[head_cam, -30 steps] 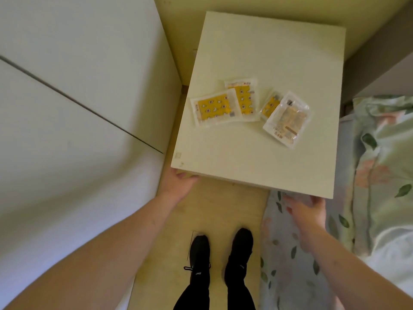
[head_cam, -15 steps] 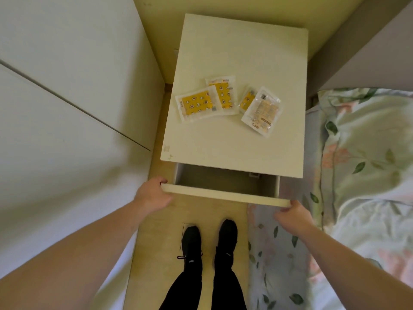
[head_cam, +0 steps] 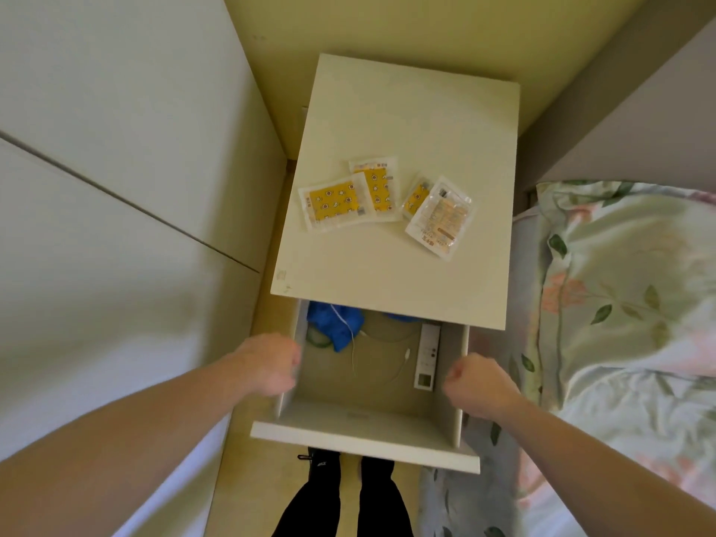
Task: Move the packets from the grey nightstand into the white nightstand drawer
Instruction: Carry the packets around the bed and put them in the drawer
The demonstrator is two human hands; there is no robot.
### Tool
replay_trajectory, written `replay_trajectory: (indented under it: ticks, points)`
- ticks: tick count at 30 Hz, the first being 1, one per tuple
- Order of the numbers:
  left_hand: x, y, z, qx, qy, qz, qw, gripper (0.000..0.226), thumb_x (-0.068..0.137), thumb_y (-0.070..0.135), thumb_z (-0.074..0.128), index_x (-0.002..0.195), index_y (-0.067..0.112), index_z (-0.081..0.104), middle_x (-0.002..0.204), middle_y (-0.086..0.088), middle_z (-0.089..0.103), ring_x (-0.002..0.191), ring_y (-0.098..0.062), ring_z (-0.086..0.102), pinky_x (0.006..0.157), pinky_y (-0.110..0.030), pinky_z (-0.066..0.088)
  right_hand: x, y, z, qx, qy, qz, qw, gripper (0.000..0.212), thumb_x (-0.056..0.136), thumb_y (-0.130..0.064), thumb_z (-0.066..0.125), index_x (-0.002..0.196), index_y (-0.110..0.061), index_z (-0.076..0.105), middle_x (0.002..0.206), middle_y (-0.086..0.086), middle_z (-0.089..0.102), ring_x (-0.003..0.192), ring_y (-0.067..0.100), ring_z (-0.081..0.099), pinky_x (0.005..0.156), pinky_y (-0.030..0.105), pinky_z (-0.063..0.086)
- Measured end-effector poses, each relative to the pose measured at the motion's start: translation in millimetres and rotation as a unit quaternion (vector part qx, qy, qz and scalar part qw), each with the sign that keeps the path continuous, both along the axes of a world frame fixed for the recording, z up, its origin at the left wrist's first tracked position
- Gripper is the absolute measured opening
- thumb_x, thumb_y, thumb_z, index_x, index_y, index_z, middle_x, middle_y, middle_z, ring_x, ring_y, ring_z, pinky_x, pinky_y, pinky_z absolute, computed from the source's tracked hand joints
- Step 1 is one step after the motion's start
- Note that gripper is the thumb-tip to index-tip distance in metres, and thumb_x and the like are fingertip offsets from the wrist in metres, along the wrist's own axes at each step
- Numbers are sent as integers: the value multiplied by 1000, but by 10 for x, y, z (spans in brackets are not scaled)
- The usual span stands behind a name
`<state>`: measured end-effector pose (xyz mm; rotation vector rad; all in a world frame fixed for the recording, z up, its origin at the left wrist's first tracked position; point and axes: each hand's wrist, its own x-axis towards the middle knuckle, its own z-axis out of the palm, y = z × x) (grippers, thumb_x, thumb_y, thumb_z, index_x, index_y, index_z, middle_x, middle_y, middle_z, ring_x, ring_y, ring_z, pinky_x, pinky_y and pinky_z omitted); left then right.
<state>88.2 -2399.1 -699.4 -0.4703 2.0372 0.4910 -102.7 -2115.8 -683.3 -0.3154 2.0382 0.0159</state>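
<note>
Several flat packets lie on the top of the white nightstand: a yellow patterned packet, a second yellow packet partly under it, a small yellow one and a clear packet with orange print overlapping it. Below the top, the drawer stands pulled far out. My left hand hovers blurred at the drawer's left wall, fingers curled with nothing in them. My right hand is a loose fist by the right wall, also holding nothing.
Inside the drawer lie a blue bag, a thin white cable and a white remote. A bed with a floral pillow presses against the right side. White cupboard doors close in on the left. My feet stand under the drawer front.
Both hands pulled the drawer from shut to far out, then let go of its front and moved up beside its side walls. The packets have not moved.
</note>
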Motion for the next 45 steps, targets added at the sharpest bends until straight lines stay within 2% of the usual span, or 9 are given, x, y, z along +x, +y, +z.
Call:
replay_trajectory:
  ticks: [5,10,17,22,26,30,33,39,45]
  points:
    - [-839,-312,354,-27,271,114,955,16,96,25,61,110,33,65,104,17,67,84,1,60,76,-20,50,-496,-721,419,-236,144,-170,946,8,96,-26,62,99,-29,68,85,-7,69,72,13,68,63,29,58]
    - [-1492,-668,355,-121,406,191,886,38,91,32,69,126,24,57,125,6,56,103,-15,56,84,-36,54,-1102,-1059,262,-281,272,-152,908,56,91,-41,70,139,-28,46,136,-7,51,94,14,68,64,27,52]
    - [-1857,-832,107,-187,292,131,929,85,86,57,71,153,22,31,151,-6,41,136,-32,38,108,-47,40,-1508,-1260,-12,-184,256,-110,943,97,81,-53,80,158,-23,28,154,7,35,139,34,40,110,51,42]
    - [-1905,-831,88,-216,249,147,933,81,76,65,75,136,20,45,131,-7,51,121,-30,48,100,-43,40,-1462,-1271,1,-204,273,-142,929,81,74,-45,89,139,-20,47,133,5,48,123,29,49,103,48,50]
    - [-1754,-782,112,-201,284,166,923,37,91,48,65,110,19,53,111,-3,55,104,-29,57,88,-42,40,-1348,-1201,22,-263,278,-193,903,72,76,-31,90,134,-20,48,129,0,49,106,21,57,80,34,56]
    - [-1377,-502,241,-96,427,289,851,15,102,30,54,92,19,50,91,4,52,82,-22,56,68,-35,42,-1112,-1070,184,-335,243,-253,875,40,89,-22,79,120,-21,54,117,-4,62,91,10,61,58,6,42]
    - [-950,-136,341,-14,461,326,825,17,102,32,57,90,20,58,87,6,57,76,-15,57,63,-33,48,-801,-878,337,-371,173,-283,867,25,89,-24,78,107,-25,59,101,-8,68,84,8,63,59,15,46]
    - [-106,523,119,54,319,336,885,16,100,43,59,111,34,65,99,17,67,89,-3,66,75,-32,61,-54,-375,325,-336,15,-241,910,18,88,-19,76,93,-31,63,82,-5,71,61,13,61,55,28,54]
    - [154,777,-466,13,156,256,954,31,101,42,58,129,29,59,118,10,69,100,-10,66,77,-20,55,447,-94,-474,-151,-28,-122,981,25,90,-22,70,112,-29,60,106,-8,69,87,10,66,65,27,63]
